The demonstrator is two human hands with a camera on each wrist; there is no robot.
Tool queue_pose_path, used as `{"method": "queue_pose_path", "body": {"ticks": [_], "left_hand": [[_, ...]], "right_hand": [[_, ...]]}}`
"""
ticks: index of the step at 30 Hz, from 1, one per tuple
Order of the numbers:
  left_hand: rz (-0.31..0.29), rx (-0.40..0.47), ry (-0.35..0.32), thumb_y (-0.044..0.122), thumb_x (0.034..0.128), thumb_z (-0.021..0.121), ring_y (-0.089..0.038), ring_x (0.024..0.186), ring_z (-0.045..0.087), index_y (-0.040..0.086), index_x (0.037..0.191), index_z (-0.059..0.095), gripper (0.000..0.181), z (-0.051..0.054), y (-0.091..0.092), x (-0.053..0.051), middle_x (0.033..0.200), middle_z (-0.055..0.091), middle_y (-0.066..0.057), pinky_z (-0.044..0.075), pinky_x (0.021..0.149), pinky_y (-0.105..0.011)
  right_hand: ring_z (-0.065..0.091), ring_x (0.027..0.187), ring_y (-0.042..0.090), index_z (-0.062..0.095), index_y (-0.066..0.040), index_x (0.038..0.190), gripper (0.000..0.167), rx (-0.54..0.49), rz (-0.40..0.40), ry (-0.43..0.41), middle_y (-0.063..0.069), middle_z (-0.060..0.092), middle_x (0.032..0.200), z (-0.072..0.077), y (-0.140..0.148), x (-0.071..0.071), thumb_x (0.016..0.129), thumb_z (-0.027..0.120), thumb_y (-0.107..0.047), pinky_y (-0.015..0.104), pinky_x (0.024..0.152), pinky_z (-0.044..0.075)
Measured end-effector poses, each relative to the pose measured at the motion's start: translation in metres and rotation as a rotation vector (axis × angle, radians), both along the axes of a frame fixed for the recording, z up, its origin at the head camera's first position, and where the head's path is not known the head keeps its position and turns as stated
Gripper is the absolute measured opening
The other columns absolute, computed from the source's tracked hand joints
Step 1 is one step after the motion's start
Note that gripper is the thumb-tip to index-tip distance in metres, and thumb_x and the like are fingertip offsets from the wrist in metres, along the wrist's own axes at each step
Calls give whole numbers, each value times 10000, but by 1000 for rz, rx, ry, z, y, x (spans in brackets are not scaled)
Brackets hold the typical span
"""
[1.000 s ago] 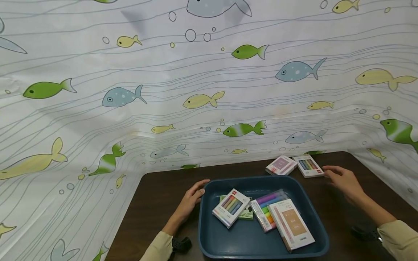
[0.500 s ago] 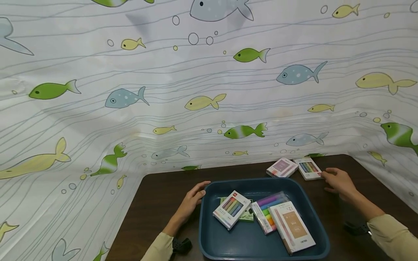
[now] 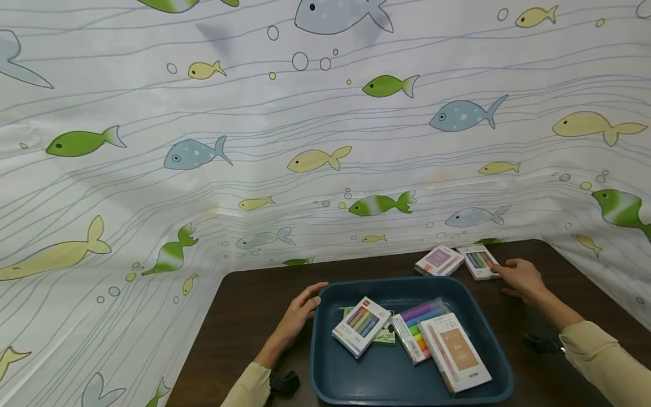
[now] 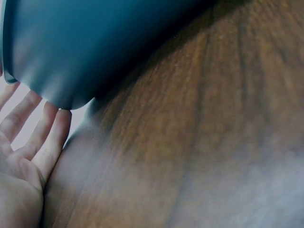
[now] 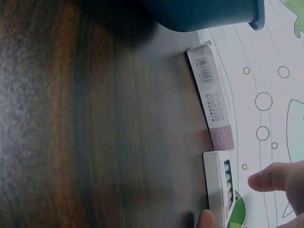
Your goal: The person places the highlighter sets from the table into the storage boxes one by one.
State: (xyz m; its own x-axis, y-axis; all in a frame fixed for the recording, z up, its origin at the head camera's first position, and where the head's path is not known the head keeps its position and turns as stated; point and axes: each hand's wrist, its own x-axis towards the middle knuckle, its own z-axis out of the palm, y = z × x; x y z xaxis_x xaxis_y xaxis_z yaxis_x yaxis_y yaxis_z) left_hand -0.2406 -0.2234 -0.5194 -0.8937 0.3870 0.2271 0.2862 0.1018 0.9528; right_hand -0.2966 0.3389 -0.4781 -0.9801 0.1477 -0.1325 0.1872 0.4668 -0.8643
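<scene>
The windowed white box [image 3: 477,262] lies at the table's [image 3: 249,305] far right; the right hand [image 3: 521,278] has edged in over its right side since a second ago, finger and thumb parted, contact unclear. The left hand [image 3: 295,316], fingers extended, touches the blue tray [image 3: 361,376].

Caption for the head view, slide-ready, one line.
Left hand touching a blue tray, right hand at a white box with a multicoloured front on the dark table.

Dark wood table [image 3: 246,302]: blue tray [image 3: 366,377], two boxes [image 3: 438,260].
</scene>
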Motion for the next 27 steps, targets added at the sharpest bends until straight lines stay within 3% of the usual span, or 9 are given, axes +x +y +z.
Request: {"method": "queue_pose_path", "body": {"ticks": [8, 13, 15, 17, 20, 22, 27], "left_hand": [[-5, 7, -2, 257, 1120, 432, -343, 1367, 448, 142, 1546, 438, 441, 1, 0, -2, 1568, 395, -111, 458, 1014, -522], [-10, 16, -21, 250, 1119, 438, -359, 1345, 469, 129, 1547, 434, 445, 3, 0, -2, 1553, 407, -133, 475, 1001, -502], [-8, 18, -33, 247, 1118, 443, -358, 1340, 474, 127, 1547, 433, 446, 3, 0, -2, 1553, 408, -132, 479, 997, -491], [-7, 23, -41, 244, 1117, 446, -370, 1325, 487, 124, 1547, 434, 446, 2, 0, -2, 1548, 412, -138, 481, 993, -499], [1, 20, -42, 247, 1116, 448, -372, 1329, 481, 131, 1545, 440, 444, 1, 0, -1, 1552, 409, -135, 471, 998, -512], [9, 12, -39, 260, 1117, 447, -365, 1330, 481, 143, 1543, 447, 442, 1, 1, -1, 1546, 419, -129, 467, 1001, -518], [13, -2, -26, 277, 1117, 446, -342, 1335, 481, 170, 1543, 449, 440, 1, 1, -1, 1536, 433, -118, 468, 1003, -512]], "right_hand": [[320, 1338, 593, 182, 257, 1464, 899, 13, -37, -12, 479, 201, 1472, 0, -2, -5, 1008, 582, -406, 403, 768, 594], [423, 1273, 586, 230, 299, 1414, 925, 85, -7, -2, 494, 263, 1415, 1, -2, -7, 983, 639, -409, 439, 778, 590], [551, 1141, 561, 302, 309, 1372, 905, 153, 10, 21, 495, 357, 1340, 0, -3, -8, 975, 650, -426, 426, 725, 598], [643, 913, 494, 444, 289, 1269, 827, 218, 15, 42, 444, 517, 1155, -2, -4, -10, 959, 665, -446, 398, 640, 580], [595, 702, 329, 565, 237, 1053, 730, 324, 11, 92, 283, 601, 859, -6, -7, -12, 924, 700, -469, 371, 552, 481], [552, 682, 313, 589, 203, 962, 681, 370, 3, 118, 213, 591, 776, -8, -8, -14, 901, 728, -462, 399, 571, 438], [544, 746, 387, 592, 206, 935, 680, 454, -12, 174, 254, 585, 801, -12, -11, -17, 868, 774, -446, 530, 710, 398]]}}
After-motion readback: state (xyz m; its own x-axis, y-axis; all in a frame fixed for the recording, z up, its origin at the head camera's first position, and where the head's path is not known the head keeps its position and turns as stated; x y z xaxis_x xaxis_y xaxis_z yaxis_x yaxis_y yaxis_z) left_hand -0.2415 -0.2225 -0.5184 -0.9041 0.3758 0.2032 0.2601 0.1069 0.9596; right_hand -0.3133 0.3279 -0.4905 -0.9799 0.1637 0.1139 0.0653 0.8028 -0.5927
